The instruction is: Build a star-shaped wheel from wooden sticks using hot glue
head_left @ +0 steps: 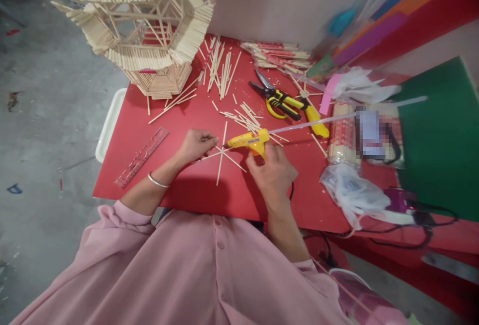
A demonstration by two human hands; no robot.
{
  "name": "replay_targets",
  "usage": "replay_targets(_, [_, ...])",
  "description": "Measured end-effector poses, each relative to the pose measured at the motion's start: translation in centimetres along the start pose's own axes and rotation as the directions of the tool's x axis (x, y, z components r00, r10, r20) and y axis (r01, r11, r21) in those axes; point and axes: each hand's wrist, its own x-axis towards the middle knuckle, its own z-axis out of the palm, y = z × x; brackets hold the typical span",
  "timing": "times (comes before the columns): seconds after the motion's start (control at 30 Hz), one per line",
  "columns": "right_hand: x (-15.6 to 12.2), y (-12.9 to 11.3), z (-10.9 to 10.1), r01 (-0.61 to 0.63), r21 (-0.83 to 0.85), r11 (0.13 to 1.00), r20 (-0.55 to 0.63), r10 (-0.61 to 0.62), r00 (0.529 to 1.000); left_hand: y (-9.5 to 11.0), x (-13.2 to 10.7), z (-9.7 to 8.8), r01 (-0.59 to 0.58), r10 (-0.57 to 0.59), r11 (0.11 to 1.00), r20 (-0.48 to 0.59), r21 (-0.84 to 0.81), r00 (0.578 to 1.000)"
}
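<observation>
My right hand (275, 173) is wrapped round the handle of a yellow hot glue gun (249, 140), with a long clear glue stick (314, 123) sticking out of its back. The gun's nozzle points left, close to the middle of a star of thin wooden sticks (222, 152) lying on the red table. My left hand (196, 144) is at the star's upper left, its thumb and finger pinched together around a thin stick end near the centre. How much of that stick lies under the fingers is hidden.
A pagoda-like model of sticks (157, 56) stands at the back left. A clear ruler (142, 157) lies left. Loose sticks (220, 68), yellow-handled cutters (277, 100) and pliers (314, 118) lie behind the gun. Plastic bags (352, 190) and cables (430, 235) are at right.
</observation>
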Motion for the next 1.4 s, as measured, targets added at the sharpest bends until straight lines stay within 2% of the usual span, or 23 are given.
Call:
replay_targets(0.73, [0.38,-0.18,-0.28,-0.014,-0.023,1.000,-0.002,0.014,1.000,0.43,-0.12,-0.01,0.049,-0.049,0.998,-0.005,0.030,0.999])
replay_targets(1.4, [0.33,-0.20,-0.24,-0.022,-0.035,0.999,0.001,0.022,1.000,0.49,-0.20,-0.08,0.028,-0.027,0.999,-0.008,0.035,1.000])
